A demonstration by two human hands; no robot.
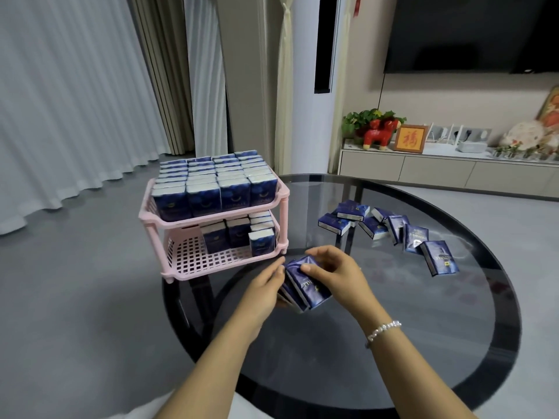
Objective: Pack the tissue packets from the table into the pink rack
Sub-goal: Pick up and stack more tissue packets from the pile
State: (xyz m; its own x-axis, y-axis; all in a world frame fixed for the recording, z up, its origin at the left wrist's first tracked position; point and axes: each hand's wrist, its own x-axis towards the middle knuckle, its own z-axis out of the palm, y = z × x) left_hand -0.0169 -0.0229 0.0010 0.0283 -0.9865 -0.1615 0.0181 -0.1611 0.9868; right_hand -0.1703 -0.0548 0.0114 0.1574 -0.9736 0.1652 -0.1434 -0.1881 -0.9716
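A two-tier pink rack [181,261] stands on the left edge of the round glass table [423,343]. Its top shelf is packed with upright blue tissue packets [205,182]. On the right side of the bottom shelf stand several more packets [239,234]; the shelf's left part is bare. Both hands grip a small bundle of blue packets [305,285] just in front of the rack. My left hand [266,285] presses the bundle's left side, and my right hand [335,273] covers its top and right. Several loose packets [390,228] lie scattered on the table's far right.
The table has a dark rim and a see-through top over grey floor. White curtains [75,101] hang behind the rack. A low cabinet [438,170] with a red figurine, a plant and a framed picture runs along the back wall under a dark television [472,31].
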